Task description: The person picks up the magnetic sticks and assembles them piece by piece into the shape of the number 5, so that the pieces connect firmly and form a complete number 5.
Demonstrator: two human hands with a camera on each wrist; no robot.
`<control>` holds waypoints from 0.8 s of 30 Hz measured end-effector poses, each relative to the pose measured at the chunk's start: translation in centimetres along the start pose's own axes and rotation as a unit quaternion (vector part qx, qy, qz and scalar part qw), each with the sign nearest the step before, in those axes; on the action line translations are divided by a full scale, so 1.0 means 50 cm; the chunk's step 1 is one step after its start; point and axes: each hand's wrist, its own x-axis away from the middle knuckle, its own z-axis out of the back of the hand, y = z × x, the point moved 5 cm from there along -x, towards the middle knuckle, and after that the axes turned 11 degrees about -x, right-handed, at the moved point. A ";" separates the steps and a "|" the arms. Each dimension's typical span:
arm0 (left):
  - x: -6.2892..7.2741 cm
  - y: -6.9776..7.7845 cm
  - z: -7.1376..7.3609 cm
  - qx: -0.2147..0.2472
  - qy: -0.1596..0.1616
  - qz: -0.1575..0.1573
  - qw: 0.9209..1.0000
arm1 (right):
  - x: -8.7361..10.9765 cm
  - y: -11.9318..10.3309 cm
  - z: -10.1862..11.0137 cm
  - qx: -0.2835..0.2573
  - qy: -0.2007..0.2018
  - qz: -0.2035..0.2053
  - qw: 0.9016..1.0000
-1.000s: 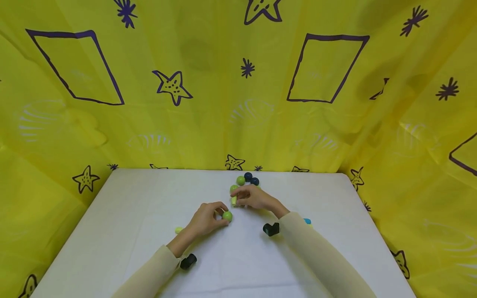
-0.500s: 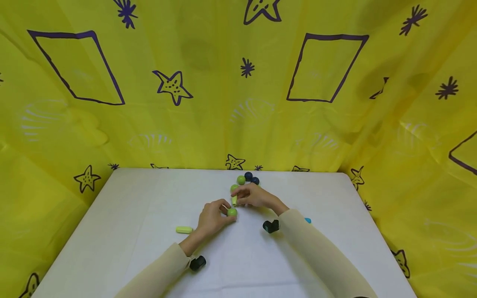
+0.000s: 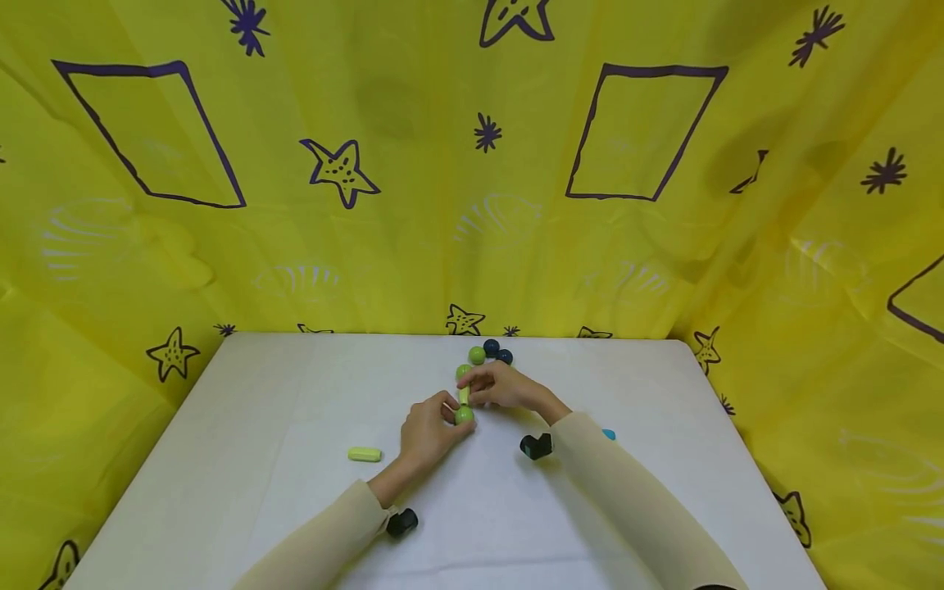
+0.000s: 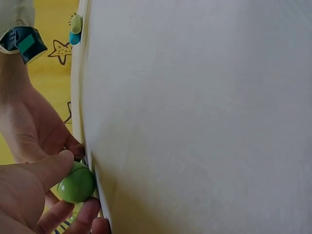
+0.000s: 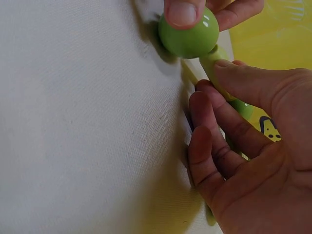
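My left hand pinches a glossy green ball between thumb and fingers, low over the white table. The right hand holds a short pale yellow-green rod between thumb and fingertips. In the right wrist view the green ball meets the near end of the rod. Another green ball lies at the rod's far end, partly behind the right fingers. From the left wrist, the green ball shows under the thumb, while the rod is hidden behind it.
Beyond the right hand are a green ball and two navy balls. A loose yellow-green rod lies left of the left hand. A blue piece peeks out beside the right sleeve. Yellow patterned curtain surrounds the table.
My left hand has carried the green ball right and slightly away from me, up to the rod's near end. The right hand stays nearly still, holding the rod. The loose left rod came into full view.
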 end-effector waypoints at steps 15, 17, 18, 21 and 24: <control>0.001 0.006 -0.005 -0.007 0.008 0.006 1.000 | 0.001 0.007 -0.001 0.007 0.007 0.000 1.000; 0.001 0.005 -0.005 -0.006 0.007 0.003 1.000 | 0.002 0.006 -0.001 0.009 0.007 0.000 1.000; 0.002 0.005 -0.005 -0.006 0.006 0.001 1.000 | 0.001 0.006 -0.001 0.012 0.008 0.000 1.000; 0.004 0.005 -0.004 -0.007 0.006 -0.001 1.000 | 0.002 0.001 -0.003 0.024 0.006 0.004 1.000; 0.006 0.004 -0.003 -0.007 0.007 0.001 1.000 | 0.004 -0.007 -0.008 0.036 0.004 0.012 0.999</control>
